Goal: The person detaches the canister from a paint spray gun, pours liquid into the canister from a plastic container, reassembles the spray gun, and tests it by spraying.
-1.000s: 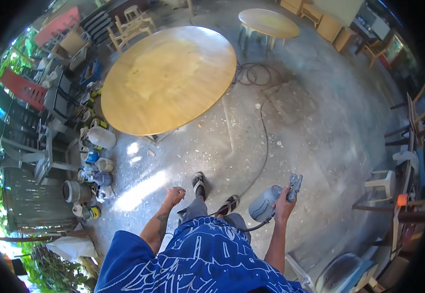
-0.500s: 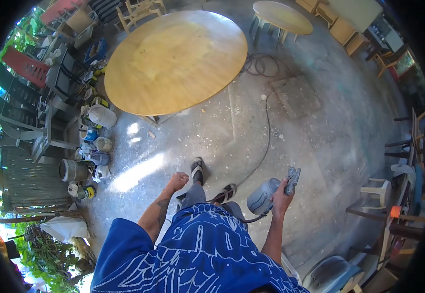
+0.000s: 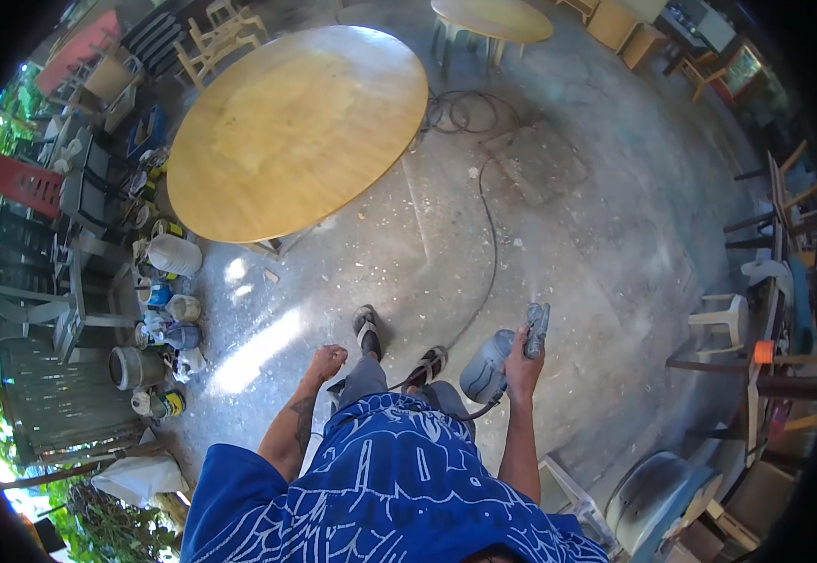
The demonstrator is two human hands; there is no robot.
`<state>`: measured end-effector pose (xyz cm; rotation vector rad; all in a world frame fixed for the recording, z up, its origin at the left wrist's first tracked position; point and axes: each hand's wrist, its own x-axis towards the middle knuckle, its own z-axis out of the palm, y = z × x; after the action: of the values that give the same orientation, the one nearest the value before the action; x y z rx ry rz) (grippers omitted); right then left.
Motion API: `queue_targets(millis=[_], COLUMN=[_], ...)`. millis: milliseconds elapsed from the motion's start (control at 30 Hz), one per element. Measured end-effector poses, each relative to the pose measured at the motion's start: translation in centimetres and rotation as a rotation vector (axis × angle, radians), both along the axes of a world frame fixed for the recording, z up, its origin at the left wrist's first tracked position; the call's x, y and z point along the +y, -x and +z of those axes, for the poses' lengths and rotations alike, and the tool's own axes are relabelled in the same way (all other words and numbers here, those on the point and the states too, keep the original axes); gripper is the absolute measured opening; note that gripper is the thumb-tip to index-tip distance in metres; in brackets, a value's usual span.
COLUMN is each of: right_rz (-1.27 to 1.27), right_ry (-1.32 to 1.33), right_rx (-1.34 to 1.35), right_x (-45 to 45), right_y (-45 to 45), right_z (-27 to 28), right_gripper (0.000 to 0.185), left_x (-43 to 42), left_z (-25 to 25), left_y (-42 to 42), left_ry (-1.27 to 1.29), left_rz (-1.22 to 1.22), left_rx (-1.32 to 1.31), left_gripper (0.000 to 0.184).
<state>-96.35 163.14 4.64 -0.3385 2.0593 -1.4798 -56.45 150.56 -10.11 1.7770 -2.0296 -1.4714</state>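
Observation:
My right hand is wrapped around the handle of a spray gun, its head facing away from me over the floor. The gun's grey paint cup sits to the left of the hand, and a faint pale mist shows ahead of the gun. A dark hose crosses the floor towards my feet, and a hose also runs from below the cup to my waist. My left hand hangs in front of my left thigh with its fingers curled in; nothing shows in it. Beyond it stands a round wooden table.
Paint cans and jugs line the left side, beside stacked chairs. A smaller round table stands at the back. Hose coils lie near the big table. On the right are a white stool and wooden furniture frames.
The view has turned slightly, so the tables and floor sit further left. The spray gun stays in my right hand, its head turned more directly away from me, and mist now shows before it.

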Motion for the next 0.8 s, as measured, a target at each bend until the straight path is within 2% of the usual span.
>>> queue_targets(millis=[133, 267, 500, 800], right_rz=[0.038, 0.051, 0.046, 0.043], right_ry=[-0.084, -0.055, -0.060, -0.050], right_rx=[-0.028, 0.115, 0.061, 0.085], right_x=[0.3, 1.0, 0.5, 0.7], right_y=[0.2, 0.6, 0.0, -0.4], right_z=[0.3, -4.0, -1.9, -2.1], right_gripper=[0.032, 0.033, 0.030, 0.030], left_x=[-0.7, -1.0, -0.8, -0.7], left_z=[0.5, 0.9, 1.1, 0.4], left_y=[0.8, 1.5, 2.1, 1.9], left_ry=[0.022, 0.012, -0.038, -0.033], left_rz=[-0.041, -0.076, -0.037, -0.067], left_rx=[0.008, -0.027, -0.014, -0.015], left_gripper=[0.035, 0.036, 0.037, 0.035])
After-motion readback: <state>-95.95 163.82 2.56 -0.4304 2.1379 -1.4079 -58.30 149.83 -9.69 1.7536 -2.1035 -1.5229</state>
